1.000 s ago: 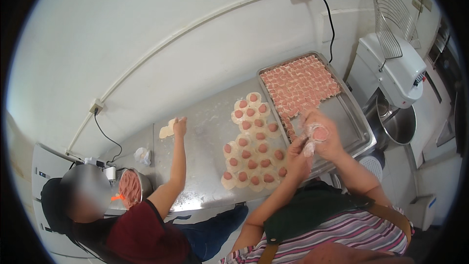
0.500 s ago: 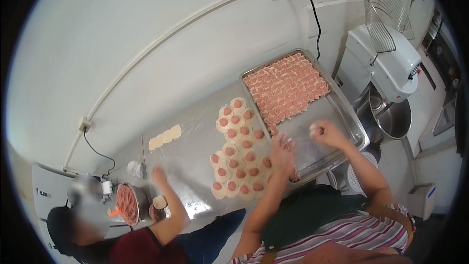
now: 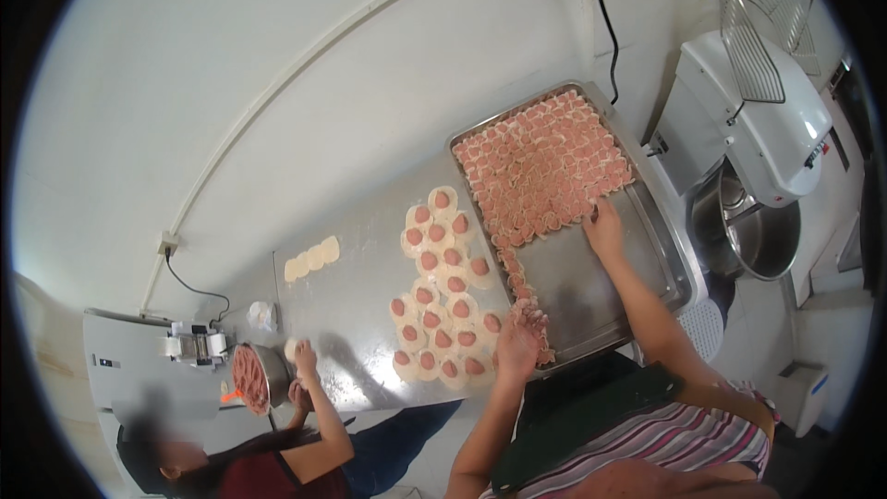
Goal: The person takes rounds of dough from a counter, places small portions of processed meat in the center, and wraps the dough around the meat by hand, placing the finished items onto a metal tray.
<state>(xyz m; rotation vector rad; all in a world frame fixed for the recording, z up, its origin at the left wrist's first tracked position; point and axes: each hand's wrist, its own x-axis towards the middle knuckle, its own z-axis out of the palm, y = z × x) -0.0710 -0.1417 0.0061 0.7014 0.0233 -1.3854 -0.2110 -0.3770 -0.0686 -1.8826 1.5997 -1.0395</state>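
Observation:
Open-topped dumplings [image 3: 545, 157] with pink meat filling pack the far part of a metal tray [image 3: 591, 300], and a narrow strip of them runs down its left side. My right hand [image 3: 605, 229] is over the tray at the near edge of the packed rows, fingertips pinched on a dumpling mostly hidden by them. By the near end of the strip, at the tray's left rim, my left hand [image 3: 519, 337] has its fingers stretched out, floury and partly blurred. To its left, round dough wrappers [image 3: 431, 321] lie overlapping on the table, most with a lump of meat on top.
A co-worker's hand [image 3: 304, 359] holds a pale wrapper beside a metal bowl of pink filling [image 3: 249, 377] with an orange-handled tool. Several plain wrappers [image 3: 312, 259] lie on the steel table [image 3: 351, 314]. At right stands a dough mixer [image 3: 753, 120] with a raised wire guard.
My right hand has moved away from me to the edge of the packed dumplings. My left hand has shifted nearer to me along the strip. The co-worker's hand now holds a wrapper by the bowl.

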